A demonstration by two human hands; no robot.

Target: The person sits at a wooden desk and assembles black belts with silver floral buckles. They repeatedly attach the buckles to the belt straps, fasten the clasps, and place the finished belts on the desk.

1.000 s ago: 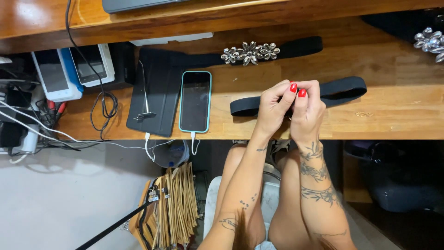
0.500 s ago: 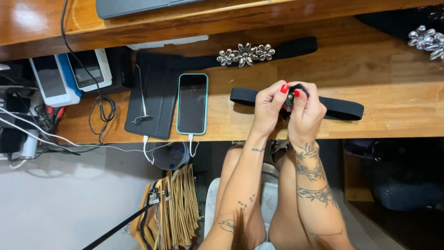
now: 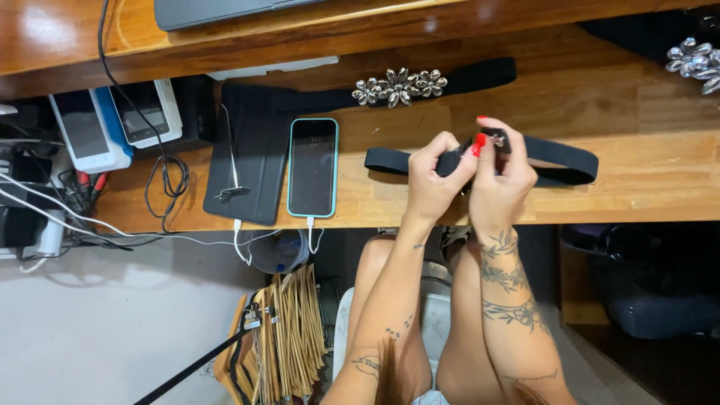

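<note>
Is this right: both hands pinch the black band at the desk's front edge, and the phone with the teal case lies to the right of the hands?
Not quite. In the head view the left hand and right hand do pinch the black band near the front edge of the desk, but the phone with the teal case lies to the left of the hands, not the right.

Looks like a small craft/accessory workshop. Wooden tabletop [image 3: 645,180] across frame centre, black elastic belts [image 3: 559,159] laid out, rhinestone flower trim [image 3: 399,87] at upper middle, more crystals [image 3: 694,61] upper right. Bundle of wooden hangers [image 3: 289,330] at lower centre-left. Phone [image 3: 313,166] charging, cable tangle [image 3: 45,202] at left.
</note>
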